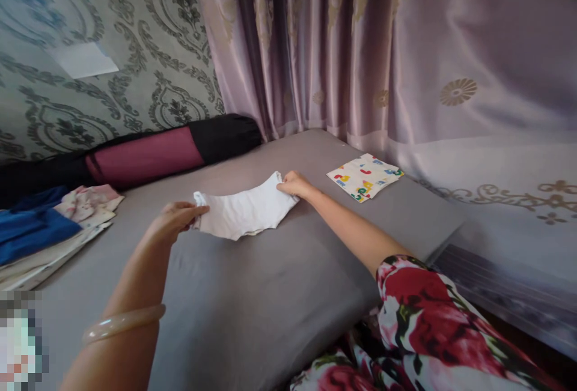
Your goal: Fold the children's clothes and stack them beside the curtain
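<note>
A white piece of cloth (pixel 243 211) is stretched between my two hands over the grey bed surface (pixel 252 295), its middle sagging a little. My left hand (pixel 178 218) pinches its left end, and a pale bangle (pixel 126 323) circles that wrist. The far right corner of the cloth is gripped by my right hand (pixel 296 185). Whether the cloth is a garment, I cannot tell. Right of my right hand lies a flat folded cloth (pixel 365 176) with colourful print on off-white.
At the left is a pile of clothes, with a blue garment (pixel 38 223) and a pink patterned one (pixel 88 203). A long black and maroon bag (pixel 148 154) lies along the wall. Mauve curtains (pixel 324 48) hang at the bed's far and right edges.
</note>
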### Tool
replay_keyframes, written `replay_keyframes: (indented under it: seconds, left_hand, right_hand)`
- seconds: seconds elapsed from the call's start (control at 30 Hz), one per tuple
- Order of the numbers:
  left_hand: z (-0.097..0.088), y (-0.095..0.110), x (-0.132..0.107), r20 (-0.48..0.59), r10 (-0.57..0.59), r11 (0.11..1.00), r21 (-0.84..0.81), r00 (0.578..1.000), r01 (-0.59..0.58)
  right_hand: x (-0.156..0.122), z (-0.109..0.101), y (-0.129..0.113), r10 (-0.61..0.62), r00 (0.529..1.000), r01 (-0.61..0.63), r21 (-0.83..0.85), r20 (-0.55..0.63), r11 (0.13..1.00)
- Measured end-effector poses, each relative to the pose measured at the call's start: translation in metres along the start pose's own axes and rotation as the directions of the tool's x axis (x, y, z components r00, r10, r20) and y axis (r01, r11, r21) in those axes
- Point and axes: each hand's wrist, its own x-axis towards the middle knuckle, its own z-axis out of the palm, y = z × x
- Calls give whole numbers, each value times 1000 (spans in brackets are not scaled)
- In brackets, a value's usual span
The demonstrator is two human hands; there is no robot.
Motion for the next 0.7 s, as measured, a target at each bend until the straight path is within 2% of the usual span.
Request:
replay_keyframes:
  seconds: [0.1, 0.17, 0.3, 0.43, 0.57, 0.7]
  left_hand:
    - [28, 29, -10, 136, 47, 996, -84, 990, -35]
    - [52, 47, -16, 181, 107, 987, -136, 978, -82]
    - [108, 86, -32, 244, 197, 955, -267, 949, -130]
    - [166, 124, -51, 267, 239, 889, -446, 934, -100]
    - [219, 155, -71, 285, 266, 804, -593, 921, -49]
    - [261, 171, -86, 356, 252, 761, -647, 900, 43]
  right_hand:
    - [-6, -33, 26, 65, 995, -68, -42, -73, 997]
    - [-12, -59, 47, 109, 989, -118, -79, -101, 990]
    - [-23, -112, 91, 182, 971, -211, -195, -155, 958]
    - [-24, -157, 131, 263, 940, -323, -321, -217, 890]
    - [-17, -184, 166, 351, 887, -451, -397, -301, 800]
    - [-9, -192, 196, 324, 859, -494, -474, -397, 729]
